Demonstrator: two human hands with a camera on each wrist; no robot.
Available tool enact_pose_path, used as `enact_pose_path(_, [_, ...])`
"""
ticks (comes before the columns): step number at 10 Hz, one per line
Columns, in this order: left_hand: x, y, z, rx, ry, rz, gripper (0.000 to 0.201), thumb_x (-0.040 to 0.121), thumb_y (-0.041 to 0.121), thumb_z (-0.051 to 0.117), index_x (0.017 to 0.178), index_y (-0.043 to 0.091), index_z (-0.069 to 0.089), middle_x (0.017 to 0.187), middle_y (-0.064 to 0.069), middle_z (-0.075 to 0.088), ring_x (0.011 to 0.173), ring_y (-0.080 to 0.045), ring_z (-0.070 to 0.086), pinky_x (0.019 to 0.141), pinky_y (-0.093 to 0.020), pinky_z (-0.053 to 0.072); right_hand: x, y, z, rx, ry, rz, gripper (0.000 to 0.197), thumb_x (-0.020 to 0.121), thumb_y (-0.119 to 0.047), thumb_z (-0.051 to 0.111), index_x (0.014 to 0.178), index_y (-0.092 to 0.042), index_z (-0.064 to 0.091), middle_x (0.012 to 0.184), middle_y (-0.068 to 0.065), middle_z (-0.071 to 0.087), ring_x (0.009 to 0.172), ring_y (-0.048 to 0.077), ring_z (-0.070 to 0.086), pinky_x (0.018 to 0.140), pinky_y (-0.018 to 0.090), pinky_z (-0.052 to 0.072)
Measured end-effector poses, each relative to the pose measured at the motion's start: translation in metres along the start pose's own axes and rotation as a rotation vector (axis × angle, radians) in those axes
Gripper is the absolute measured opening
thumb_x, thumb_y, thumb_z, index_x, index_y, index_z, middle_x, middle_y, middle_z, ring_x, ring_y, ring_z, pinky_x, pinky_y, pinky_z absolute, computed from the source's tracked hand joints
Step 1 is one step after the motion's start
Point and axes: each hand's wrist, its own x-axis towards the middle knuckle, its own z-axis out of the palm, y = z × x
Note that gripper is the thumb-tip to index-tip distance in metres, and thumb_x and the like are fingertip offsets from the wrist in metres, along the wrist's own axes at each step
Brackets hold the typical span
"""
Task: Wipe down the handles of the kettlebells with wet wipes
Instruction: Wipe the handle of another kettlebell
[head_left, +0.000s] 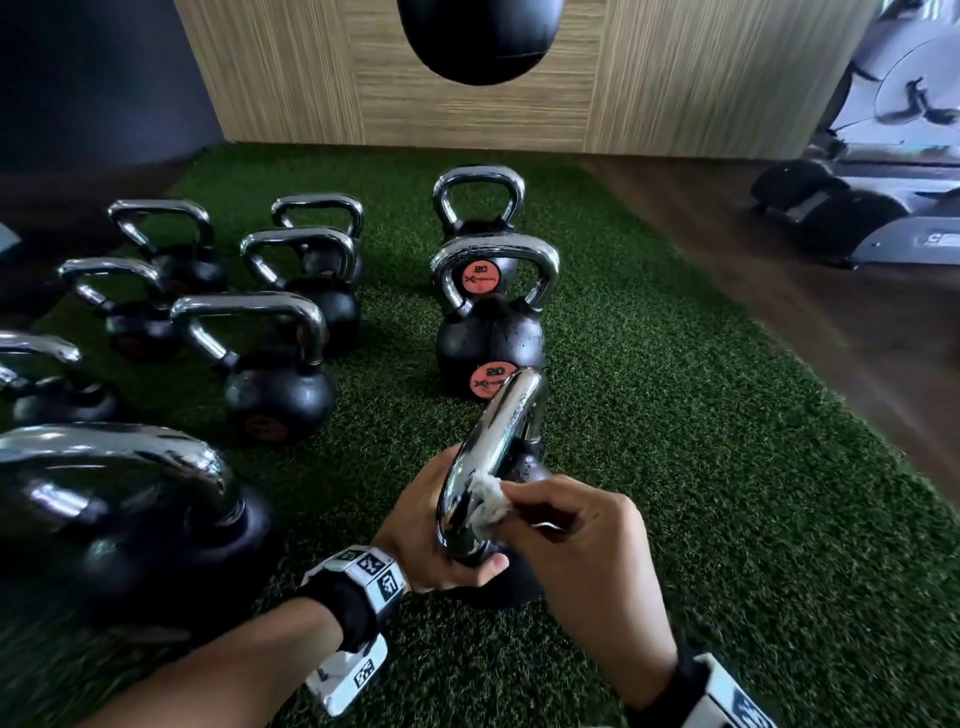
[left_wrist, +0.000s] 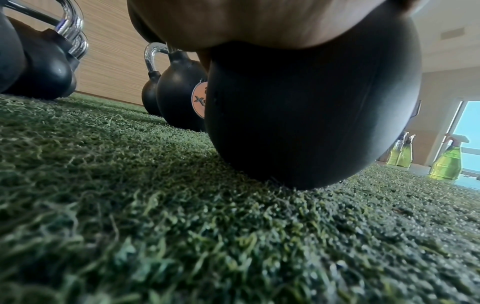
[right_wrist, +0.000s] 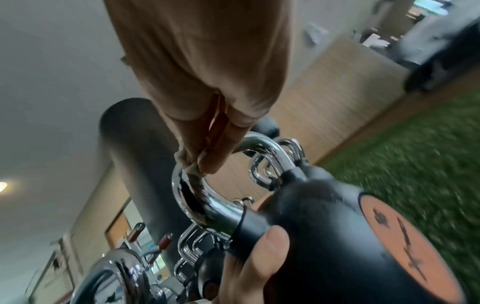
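Note:
A black kettlebell (left_wrist: 311, 115) stands on the green turf right in front of me, its chrome handle (head_left: 493, 447) seen end-on in the head view. My left hand (head_left: 441, 540) grips the near leg of that handle, thumb curled under it. My right hand (head_left: 566, 525) pinches a crumpled white wet wipe (head_left: 487, 501) and presses it against the handle's inner curve. In the right wrist view the wipe (right_wrist: 193, 174) lies twisted across the chrome handle (right_wrist: 207, 197) under my fingertips (right_wrist: 210, 166), and the left thumb (right_wrist: 267, 246) rests by the handle's base.
Several more chrome-handled kettlebells stand on the turf (head_left: 675, 415): two marked 20 (head_left: 491, 332) straight ahead, others (head_left: 270, 374) to the left. A black punching bag (head_left: 480, 36) hangs above. An exercise machine (head_left: 883, 171) stands at the far right. Green spray bottles (left_wrist: 448, 162) stand beyond the turf.

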Motion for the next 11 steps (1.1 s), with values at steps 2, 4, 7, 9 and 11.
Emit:
enact_pose_path(2, [0.004,0.013,-0.002,-0.028,-0.073,-0.026,0.071,0.055,0.036,0.084,0.116,0.020,0.051,0.098,0.009,0.063,0.090,-0.011,0.061,0.086,-0.036,0.048,-0.014,0.013,0.010,0.065,-0.015,0.062,0.026,0.070,-0.031,0.088,0.095,-0.026,0.082,0.089,-0.015,0.079,0.076,0.009,0.077,0.067,0.036,0.064])
enact_pose_path(4, [0.002,0.015,-0.004,-0.020,-0.061,0.027,0.100,0.049,0.046,0.081,0.133,0.058,0.030,0.125,-0.005,0.061,0.112,-0.025,0.061,0.101,-0.038,0.049,-0.022,0.034,0.019,-0.130,0.018,-0.161,0.015,0.078,-0.014,0.086,0.093,-0.016,0.082,0.089,-0.016,0.075,0.076,0.005,0.073,0.063,0.022,0.060])
enact_pose_path(7, [0.003,0.023,-0.002,0.055,-0.005,0.056,0.089,0.054,0.047,0.086,0.131,0.056,0.042,0.127,-0.013,0.066,0.119,-0.035,0.065,0.106,-0.045,0.050,0.019,0.030,0.004,-0.375,-0.311,-0.229,0.014,0.094,-0.008,0.066,0.101,-0.011,0.078,0.101,-0.005,0.065,0.089,0.010,0.064,0.077,0.025,0.057])
enact_pose_path(9, [0.005,0.026,-0.005,0.045,0.059,0.139,0.096,0.062,0.041,0.089,0.139,0.059,0.036,0.132,-0.004,0.064,0.125,-0.025,0.062,0.104,-0.052,0.051,0.062,0.015,-0.001,-0.268,-0.667,-0.061,0.026,0.085,0.008,0.064,0.108,-0.006,0.068,0.100,-0.008,0.071,0.095,0.011,0.071,0.081,0.016,0.057])
enact_pose_path(11, [0.004,0.028,-0.004,0.056,0.043,0.142,0.098,0.060,0.044,0.088,0.139,0.060,0.033,0.138,-0.009,0.060,0.130,-0.030,0.058,0.107,-0.055,0.047,0.069,0.016,0.001,-0.185,-0.723,-0.010,0.035,0.088,0.014,0.058,0.105,-0.013,0.071,0.097,-0.012,0.076,0.095,-0.002,0.070,0.085,0.023,0.056])
